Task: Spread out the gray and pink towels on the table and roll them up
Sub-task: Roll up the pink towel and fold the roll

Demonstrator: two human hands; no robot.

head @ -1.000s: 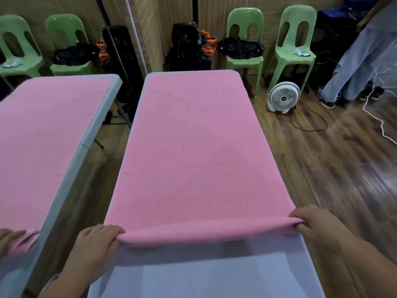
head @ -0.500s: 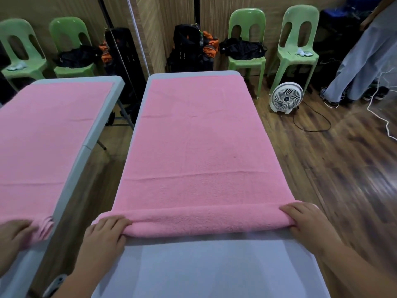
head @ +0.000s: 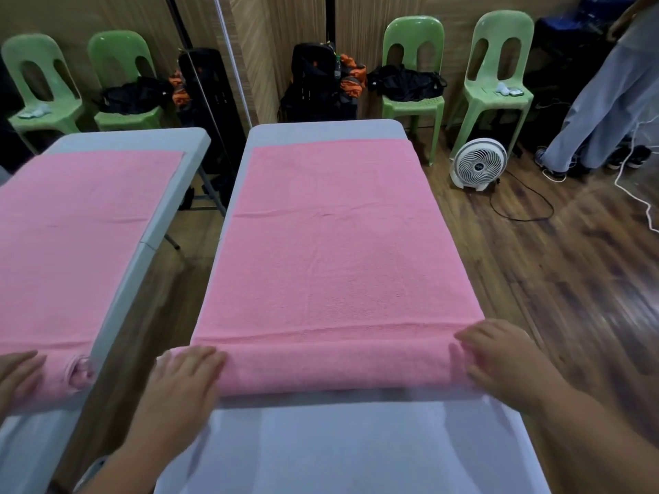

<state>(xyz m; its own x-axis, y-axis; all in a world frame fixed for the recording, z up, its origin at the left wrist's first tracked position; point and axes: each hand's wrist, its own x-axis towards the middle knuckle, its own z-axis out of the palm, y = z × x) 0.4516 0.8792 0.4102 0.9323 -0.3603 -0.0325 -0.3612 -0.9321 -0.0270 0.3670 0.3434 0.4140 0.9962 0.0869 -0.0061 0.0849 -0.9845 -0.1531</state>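
A pink towel (head: 331, 258) lies spread along the pale grey table (head: 356, 443). Its near end is wound into a thick roll (head: 335, 367) lying across the table's width. My left hand (head: 185, 383) lies flat on the roll's left end with its fingers straight. On the right end my right hand (head: 499, 361) presses down with its fingers spread. Bare table shows between the roll and me, and a strip of it beyond the towel's far edge. I see no gray towel.
A wall mirror (head: 89, 244) on the left repeats the table, towel and a hand. Green chairs (head: 413, 98) with bags stand at the far wall. A white floor fan (head: 479, 164) with its cable and a standing person (head: 606, 101) are on the right.
The roll has grown thicker and moved away from me along the table. My fingers went from gripping the folded edge to lying on top of the roll.
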